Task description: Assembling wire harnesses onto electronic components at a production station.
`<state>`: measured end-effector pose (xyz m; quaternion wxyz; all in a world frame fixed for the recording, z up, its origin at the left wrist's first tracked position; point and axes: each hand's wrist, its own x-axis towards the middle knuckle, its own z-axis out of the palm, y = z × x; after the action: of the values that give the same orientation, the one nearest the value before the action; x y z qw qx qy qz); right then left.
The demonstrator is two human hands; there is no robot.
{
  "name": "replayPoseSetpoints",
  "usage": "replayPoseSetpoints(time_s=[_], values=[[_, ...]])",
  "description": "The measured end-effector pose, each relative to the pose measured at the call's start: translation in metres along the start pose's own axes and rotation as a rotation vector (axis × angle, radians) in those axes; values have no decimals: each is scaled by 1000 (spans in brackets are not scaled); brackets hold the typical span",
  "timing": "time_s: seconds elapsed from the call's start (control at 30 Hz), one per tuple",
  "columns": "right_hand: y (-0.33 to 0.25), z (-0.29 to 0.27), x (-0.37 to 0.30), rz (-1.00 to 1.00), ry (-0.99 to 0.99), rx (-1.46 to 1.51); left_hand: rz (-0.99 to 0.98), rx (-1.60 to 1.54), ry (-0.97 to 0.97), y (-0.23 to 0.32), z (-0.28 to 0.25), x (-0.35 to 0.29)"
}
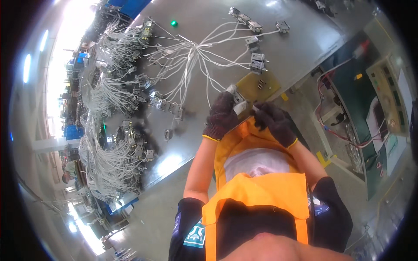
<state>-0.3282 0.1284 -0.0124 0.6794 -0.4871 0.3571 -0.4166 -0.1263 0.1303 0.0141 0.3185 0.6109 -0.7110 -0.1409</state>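
Observation:
My left hand (pixel 221 114), in a dark knit glove with a yellow cuff, is closed on a small silver metal housing (pixel 235 95) at the table's near edge. A pale piece (pixel 240 107) shows just below that housing. My right hand (pixel 275 123), gloved alike, is close by on the right, its fingers bent together toward the housing; what they pinch is too small to make out. Beyond both hands lies a brownish-yellow pad (pixel 246 87) with a few tiny metal parts (pixel 261 84) on it. White cables (pixel 198 48) fan out over the table, ending in similar metal housings (pixel 257 63).
Large bundles of white cables (pixel 109 148) with metal ends are piled along the left of the grey metal table (pixel 300 48). A green round object (pixel 174 23) lies at the far side. On the right stand a beige control box (pixel 387 95) and red wires (pixel 320 89).

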Motion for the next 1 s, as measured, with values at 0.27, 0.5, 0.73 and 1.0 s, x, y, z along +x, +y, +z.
replayPoseSetpoints(time_s=[0.27,0.5,0.73,1.0], values=[[29,19,15,-305,100,-181,-462,-757,49,-13,32,-7],[9,23,3,71,94,-82,143,34,150,-9,23,-3],[-5,10,24,-878,-47,-1036,-540,-819,11,3,19,9],[13,31,1,-39,153,-385,-496,-556,135,10,23,-1]])
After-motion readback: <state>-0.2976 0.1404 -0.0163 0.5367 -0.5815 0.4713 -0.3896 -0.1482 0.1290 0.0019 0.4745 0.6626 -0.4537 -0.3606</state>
